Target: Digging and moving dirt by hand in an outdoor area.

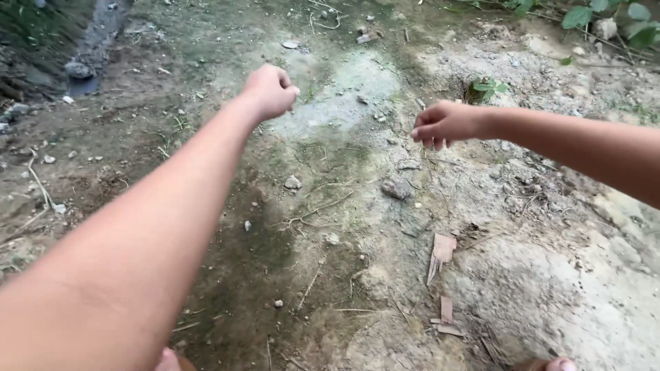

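Outdoor scene, seen from above. The ground (357,275) is bare packed earth, brown and damp-looking with a greenish film at centre and left, paler, crusted and lumpy at right and lower right. A dark wet channel (96,41) runs along the upper left edge. Leafy green plants (605,17) border the upper right corner, and a small seedling (487,88) grows beside a hollow in the pale soil.

The left arm (137,240) fills the lower left and reaches diagonally up and to the right; its long axis runs from the bottom left corner toward the upper centre. The right arm (584,148) enters from the right edge and lies nearly level, pointing left.

The left hand (270,91) is curled into a loose fist above the greenish patch, knuckles up, fingers pressed together; whether anything lies inside cannot be told. The right hand (445,124) hangs with its fingers bent downward and drawn close, tips pointing at the ground; no object is discernible in it. The two hands are well apart, both clear of the soil.

Below the right hand lie a flat grey stone (396,188) and a smaller pale stone (293,182). Broken reddish-brown shards (441,251) lie at lower centre-right, the largest with its long axis roughly upright in the picture. Thin dry twigs (316,209) and pebbles are scattered throughout. Toes (560,364) show at the bottom edge.
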